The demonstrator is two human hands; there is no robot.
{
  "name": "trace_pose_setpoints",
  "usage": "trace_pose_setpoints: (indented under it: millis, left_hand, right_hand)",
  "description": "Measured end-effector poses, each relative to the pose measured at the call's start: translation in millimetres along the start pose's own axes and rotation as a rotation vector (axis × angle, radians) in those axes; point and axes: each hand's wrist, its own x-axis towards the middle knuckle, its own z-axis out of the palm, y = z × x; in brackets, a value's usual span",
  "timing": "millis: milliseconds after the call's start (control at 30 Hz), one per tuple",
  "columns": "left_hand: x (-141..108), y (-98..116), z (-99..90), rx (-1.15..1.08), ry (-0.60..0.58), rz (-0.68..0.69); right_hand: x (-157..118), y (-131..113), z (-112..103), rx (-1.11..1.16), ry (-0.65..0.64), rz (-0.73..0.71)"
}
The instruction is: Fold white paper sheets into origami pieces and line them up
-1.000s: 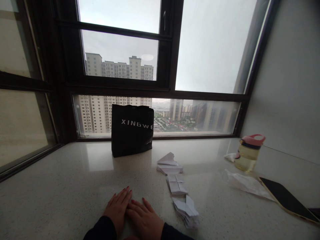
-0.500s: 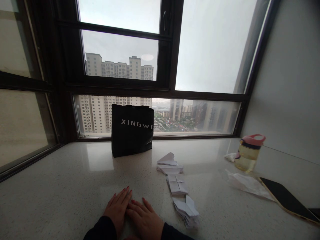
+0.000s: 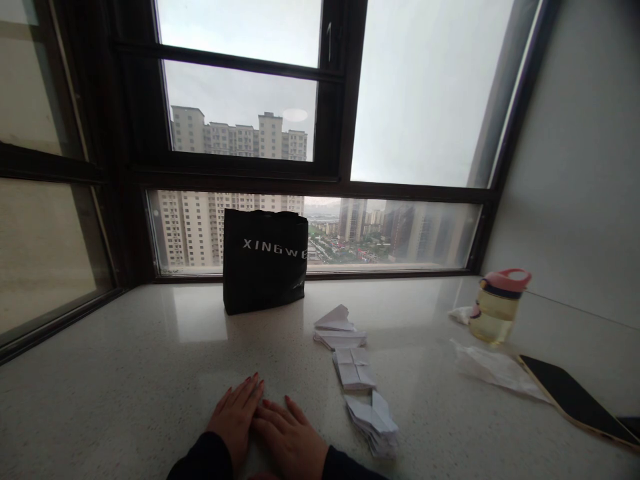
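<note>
Resting palms-down, touching, both hands [image 3: 257, 423] lie flattened, fingers extended, grasping nothing.

Person's sleeves are long and dark on both arms. Left sleeve [image 3: 203, 460] reads near-black, right sleeve [image 3: 350, 465] a very dark navy; could be the same cloth, too dim here to confirm. Visible cloth looks plain. Left cuff [image 3: 223, 445] ends at the wrist, just behind the left hand [image 3: 235, 415], with a soft, slightly curved edge. Right cuff [image 3: 327, 459] ends just behind the right hand [image 3: 291, 440], edge straighter. Weave and stitching too dark to make out. Both hands bare, fingers slim and tapering. Left nails [image 3: 255, 375] and right nails [image 3: 287, 399] painted red, tips rounded.
</note>
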Motion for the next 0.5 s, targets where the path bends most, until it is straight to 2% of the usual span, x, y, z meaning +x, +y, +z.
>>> trace_pose_setpoints:
  millis: [500]
  left_hand:
    - [0.3,-0.2,1.5,-0.010,0.002,-0.009]
  right_hand:
    - [-0.9,-2.2,-2.3,0.016,0.012,-0.001]
